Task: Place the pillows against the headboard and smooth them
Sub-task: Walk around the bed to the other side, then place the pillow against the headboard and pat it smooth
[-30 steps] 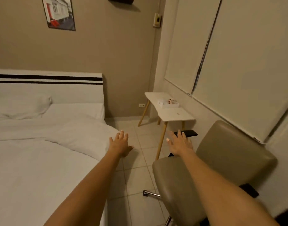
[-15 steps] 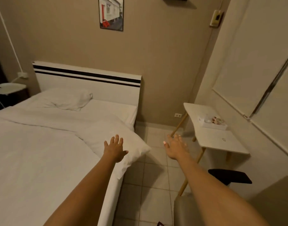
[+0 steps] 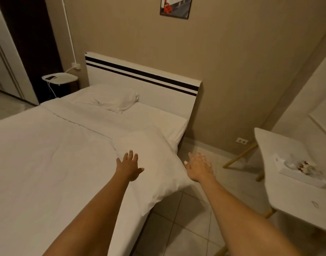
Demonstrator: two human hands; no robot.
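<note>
Item: bedroom, seen from the head camera, looking down along two bare outstretched arms. Bed (image 3: pixel 47 172) with white bedding occupied the left and centre; its white headboard (image 3: pixel 140 84), marked with two dark stripes, stood against the beige wall. Near pillow (image 3: pixel 153 163), white, lay at the right edge of the bed, well apart from the headboard, one corner overhanging the tiled floor (image 3: pixel 186 218). Far pillow (image 3: pixel 110 98), white and rumpled, lay flat at the head of the bed, just beside the headboard; whether it touched the board could not be told. Left hand (image 3: pixel 129 168): fingers spread wide, palm down, empty, positioned over the near pillow; contact with the fabric could not be confirmed. Right hand (image 3: pixel 200 168): open, fingers extended and blurred, empty, positioned past the bed's edge over the floor, near the pillow's right side. Further contents: white side table (image 3: pixel 295 200) with wooden legs at right, bearing a small tray (image 3: pixel 299 170) of unclear items; small white bedside table (image 3: pixel 60 78) at the far left of the headboard, with a cable hanging from it; framed picture (image 3: pixel 176 6) on the wall above the bed, partly cut off by the frame edge.
</note>
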